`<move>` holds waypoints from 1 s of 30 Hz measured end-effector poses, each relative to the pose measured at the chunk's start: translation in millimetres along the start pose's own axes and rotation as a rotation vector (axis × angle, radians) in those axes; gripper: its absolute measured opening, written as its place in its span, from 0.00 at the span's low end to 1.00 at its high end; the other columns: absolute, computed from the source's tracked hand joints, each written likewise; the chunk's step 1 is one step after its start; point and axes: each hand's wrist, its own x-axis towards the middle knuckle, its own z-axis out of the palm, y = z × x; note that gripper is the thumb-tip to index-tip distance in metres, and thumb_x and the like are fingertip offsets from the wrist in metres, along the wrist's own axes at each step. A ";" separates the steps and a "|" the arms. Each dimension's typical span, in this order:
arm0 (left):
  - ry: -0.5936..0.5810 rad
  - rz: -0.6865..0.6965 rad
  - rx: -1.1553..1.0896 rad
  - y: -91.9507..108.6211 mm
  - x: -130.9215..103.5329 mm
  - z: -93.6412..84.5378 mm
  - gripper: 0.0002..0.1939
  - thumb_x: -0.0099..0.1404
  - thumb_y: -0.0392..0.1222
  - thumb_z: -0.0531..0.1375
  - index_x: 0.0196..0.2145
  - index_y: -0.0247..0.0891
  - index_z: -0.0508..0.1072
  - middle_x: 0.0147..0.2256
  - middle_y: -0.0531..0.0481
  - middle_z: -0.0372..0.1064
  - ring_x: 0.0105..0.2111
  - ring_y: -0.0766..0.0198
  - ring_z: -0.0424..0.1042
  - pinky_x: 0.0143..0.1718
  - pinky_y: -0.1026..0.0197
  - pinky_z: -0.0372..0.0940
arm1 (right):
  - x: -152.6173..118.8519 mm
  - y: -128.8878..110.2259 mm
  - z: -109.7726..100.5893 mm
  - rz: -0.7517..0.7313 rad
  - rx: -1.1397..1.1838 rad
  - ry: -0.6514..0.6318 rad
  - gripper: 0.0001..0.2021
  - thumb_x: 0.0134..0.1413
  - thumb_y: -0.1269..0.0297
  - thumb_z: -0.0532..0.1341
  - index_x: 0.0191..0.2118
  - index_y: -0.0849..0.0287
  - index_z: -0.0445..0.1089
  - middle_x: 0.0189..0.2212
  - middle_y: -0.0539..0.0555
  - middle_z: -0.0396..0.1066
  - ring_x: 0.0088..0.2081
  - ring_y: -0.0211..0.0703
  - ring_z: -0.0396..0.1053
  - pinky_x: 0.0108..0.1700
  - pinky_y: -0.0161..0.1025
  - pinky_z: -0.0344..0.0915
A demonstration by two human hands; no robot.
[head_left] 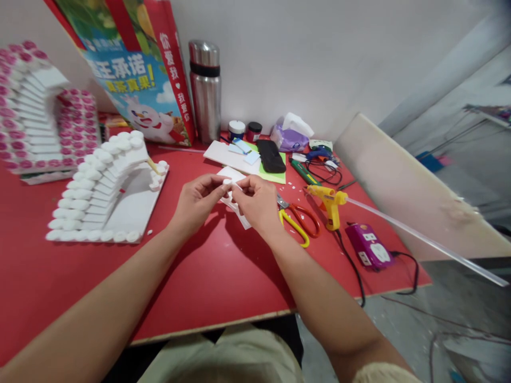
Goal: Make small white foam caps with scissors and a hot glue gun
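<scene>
From the head view, the left hand point(200, 198) and right hand point(257, 201) pinch a small white rounded piece point(227, 181), mostly masked by fingers, above a half-covered white sheet point(231, 173). From there, a white staircase model point(130, 205) edged with smooth discs sits at nine o'clock, a shiny steel flask point(206, 101) at eleven, a yellow glue gun point(329, 198) at three, and scissors point(296, 224) at four, blades partly hidden.

Pale grey wall point(287, 64), red-topped table point(223, 282), grey floor point(407, 335), possibly concrete
</scene>
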 end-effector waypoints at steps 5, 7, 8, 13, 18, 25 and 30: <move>0.057 0.041 0.057 -2.5 -2.2 3.5 0.11 0.62 0.46 0.69 0.40 0.38 0.82 0.36 0.47 0.80 0.36 0.59 0.77 0.41 0.57 0.71 | -5.1 -1.8 1.3 -0.150 -0.220 0.062 0.09 0.61 0.61 0.60 0.30 0.55 0.67 0.24 0.50 0.72 0.27 0.40 0.68 0.33 0.37 0.61; 0.107 0.068 0.108 -4.3 -3.8 5.8 0.12 0.62 0.46 0.69 0.41 0.38 0.82 0.37 0.47 0.80 0.37 0.59 0.77 0.42 0.57 0.71 | -7.0 -1.3 2.6 -0.230 -0.336 0.080 0.08 0.62 0.63 0.58 0.30 0.56 0.66 0.25 0.51 0.72 0.27 0.40 0.68 0.34 0.38 0.60; 0.131 0.080 0.127 -5.1 -4.7 6.9 0.12 0.61 0.45 0.69 0.41 0.38 0.82 0.38 0.46 0.80 0.37 0.58 0.77 0.43 0.57 0.71 | -7.5 -0.6 3.2 -0.266 -0.386 0.080 0.09 0.63 0.63 0.58 0.31 0.56 0.66 0.25 0.51 0.72 0.27 0.40 0.67 0.35 0.38 0.60; 0.196 0.107 0.155 -5.7 -7.8 10.9 0.10 0.61 0.44 0.69 0.40 0.40 0.84 0.40 0.46 0.81 0.39 0.56 0.78 0.45 0.54 0.72 | -5.9 3.5 2.4 -0.350 -0.515 0.031 0.08 0.65 0.65 0.55 0.33 0.57 0.67 0.28 0.54 0.74 0.29 0.41 0.67 0.36 0.39 0.58; 0.205 0.027 0.109 -4.2 -6.9 8.8 0.08 0.58 0.42 0.71 0.37 0.40 0.85 0.36 0.48 0.82 0.37 0.55 0.79 0.43 0.53 0.74 | -0.7 5.6 -4.2 -0.359 -0.485 -0.030 0.08 0.63 0.67 0.56 0.32 0.57 0.67 0.27 0.53 0.73 0.28 0.41 0.66 0.35 0.38 0.57; 0.136 -0.045 0.075 -0.7 -3.8 2.8 0.06 0.55 0.39 0.71 0.33 0.36 0.82 0.30 0.48 0.81 0.31 0.58 0.80 0.37 0.58 0.75 | 3.3 8.1 -11.4 -0.405 -0.481 -0.123 0.07 0.61 0.68 0.56 0.33 0.58 0.69 0.24 0.51 0.71 0.25 0.39 0.63 0.32 0.37 0.54; 0.118 -0.061 0.048 4.0 -3.7 4.3 0.09 0.51 0.36 0.71 0.32 0.35 0.79 0.26 0.50 0.79 0.27 0.60 0.79 0.32 0.61 0.74 | 5.2 7.4 -16.2 -0.463 -0.452 -0.181 0.06 0.60 0.70 0.56 0.34 0.60 0.70 0.25 0.52 0.72 0.25 0.38 0.63 0.31 0.36 0.54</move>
